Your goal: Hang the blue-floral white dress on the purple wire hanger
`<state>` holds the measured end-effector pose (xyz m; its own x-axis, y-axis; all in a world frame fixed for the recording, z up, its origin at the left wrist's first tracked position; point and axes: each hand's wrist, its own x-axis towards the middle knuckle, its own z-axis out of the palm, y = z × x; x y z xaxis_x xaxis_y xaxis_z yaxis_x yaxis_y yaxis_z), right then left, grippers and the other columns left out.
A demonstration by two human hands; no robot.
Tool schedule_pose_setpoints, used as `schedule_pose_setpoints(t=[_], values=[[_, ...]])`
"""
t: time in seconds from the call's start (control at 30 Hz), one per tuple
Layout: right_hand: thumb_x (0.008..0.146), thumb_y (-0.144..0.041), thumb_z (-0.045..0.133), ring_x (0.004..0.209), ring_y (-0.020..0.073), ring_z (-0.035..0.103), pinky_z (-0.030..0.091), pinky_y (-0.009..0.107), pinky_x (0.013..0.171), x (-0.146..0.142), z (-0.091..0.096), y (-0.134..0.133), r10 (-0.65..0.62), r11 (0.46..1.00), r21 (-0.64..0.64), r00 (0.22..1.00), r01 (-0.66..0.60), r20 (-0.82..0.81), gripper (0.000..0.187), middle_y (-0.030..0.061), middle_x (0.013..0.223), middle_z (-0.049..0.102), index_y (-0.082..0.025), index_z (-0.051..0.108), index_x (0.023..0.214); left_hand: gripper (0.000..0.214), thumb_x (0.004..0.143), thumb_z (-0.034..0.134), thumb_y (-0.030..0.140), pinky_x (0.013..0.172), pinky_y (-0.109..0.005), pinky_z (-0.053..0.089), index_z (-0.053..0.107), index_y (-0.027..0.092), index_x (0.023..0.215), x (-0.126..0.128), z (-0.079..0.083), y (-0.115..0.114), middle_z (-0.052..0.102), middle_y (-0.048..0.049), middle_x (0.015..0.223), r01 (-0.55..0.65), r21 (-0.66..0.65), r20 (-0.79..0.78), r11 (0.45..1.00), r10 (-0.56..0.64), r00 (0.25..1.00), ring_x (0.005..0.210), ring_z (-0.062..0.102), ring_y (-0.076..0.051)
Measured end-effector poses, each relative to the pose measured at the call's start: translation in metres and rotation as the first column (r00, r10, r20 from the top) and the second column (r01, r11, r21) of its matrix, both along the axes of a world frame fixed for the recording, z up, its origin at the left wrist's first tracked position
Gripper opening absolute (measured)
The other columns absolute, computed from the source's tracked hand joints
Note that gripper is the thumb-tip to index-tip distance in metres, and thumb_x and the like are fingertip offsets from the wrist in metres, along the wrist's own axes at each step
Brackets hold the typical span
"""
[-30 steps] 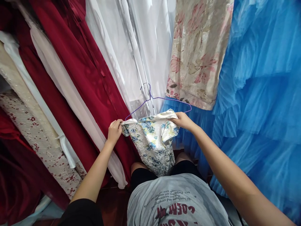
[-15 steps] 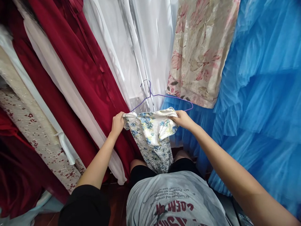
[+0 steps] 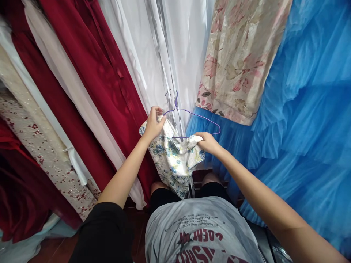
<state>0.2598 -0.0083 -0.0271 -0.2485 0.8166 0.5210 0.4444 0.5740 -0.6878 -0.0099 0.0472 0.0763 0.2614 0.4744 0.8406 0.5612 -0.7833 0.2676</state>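
A white garment with blue and yellow flowers [image 3: 175,160] hangs between my hands, its lower part falling toward my knees. My left hand [image 3: 155,126] is closed on its left shoulder, up against the left arm of a purple wire hanger [image 3: 201,114]. That hanger's left end is covered by the cloth and my hand; its right arm is bare. With the garment's right shoulder pinched between thumb and fingers, my right hand [image 3: 208,142] is just below the hanger's right end. The hanger's hook stands upright by a white metal pole [image 3: 161,47].
Dark red dresses [image 3: 90,91] and a pale pink cloth [image 3: 63,84] hang at left, near a sequined beige dress [image 3: 41,146]. White fabric [image 3: 189,44] hangs behind the pole. On the right are a beige floral garment [image 3: 236,69] and blue ruffled tulle [image 3: 307,109].
My left hand has moved up and right, bringing the garment's left shoulder over the hanger's left arm. My right hand has shifted slightly left and down, and the neckline now bunches.
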Motion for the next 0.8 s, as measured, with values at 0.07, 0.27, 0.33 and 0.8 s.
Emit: schedule_pose_setpoints(t=[0.07, 0.27, 0.33, 0.8], values=[[0.071, -0.012, 0.046, 0.083, 0.0233, 0.067, 0.044, 0.027, 0.070, 0.000, -0.001, -0.001, 0.017, 1.000, 0.000, 1.000, -0.017, -0.001, 0.036, 0.0061, 0.089, 0.077, -0.014, 0.075, 0.092, 0.036, 0.088, 0.069, 0.032, 0.100, -0.037, 0.046, 0.047, 0.023, 0.116, 0.003, 0.002, 0.003, 0.056, -0.0097, 0.122, -0.053, 0.005, -0.028, 0.999, 0.053, 0.998, 0.112, 0.060, -0.023], [0.072, -0.008, 0.048, 0.092, 0.0255, 0.070, 0.047, 0.029, 0.079, -0.001, -0.002, -0.001, 0.011, 1.000, 0.012, 1.000, -0.011, 0.002, 0.040, 0.0074, 0.097, 0.079, -0.015, 0.076, 0.099, 0.048, 0.079, 0.075, 0.026, 0.100, -0.056, 0.043, 0.052, 0.022, 0.121, 0.002, -0.013, 0.016, 0.060, -0.0156, 0.126, -0.331, -0.095, -0.254, 0.939, 0.299, 0.920, 0.120, 0.057, -0.040], [0.071, -0.007, 0.048, 0.101, 0.0270, 0.070, 0.048, 0.031, 0.087, 0.001, -0.002, -0.004, -0.005, 1.000, 0.030, 1.000, 0.005, -0.007, 0.046, 0.0089, 0.107, 0.078, -0.015, 0.076, 0.107, 0.035, 0.088, 0.062, 0.022, 0.097, -0.053, 0.045, 0.053, 0.021, 0.121, 0.000, -0.019, 0.021, 0.065, -0.0162, 0.121, -0.317, -0.070, -0.253, 0.946, 0.291, 0.923, 0.115, 0.060, -0.038], [0.073, -0.039, 0.072, 0.068, 0.0248, 0.064, 0.047, 0.033, 0.063, 0.098, 0.047, -0.007, -0.267, 0.960, -0.126, 0.956, 0.251, -0.125, 0.030, 0.0054, 0.070, 0.071, -0.011, 0.078, 0.083, 0.029, 0.101, 0.050, 0.032, 0.077, -0.032, 0.041, 0.062, 0.020, 0.077, -0.014, -0.018, 0.024, 0.062, -0.0032, 0.072, -0.236, -0.096, 0.085, 0.967, 0.244, 0.966, 0.075, 0.058, -0.023]])
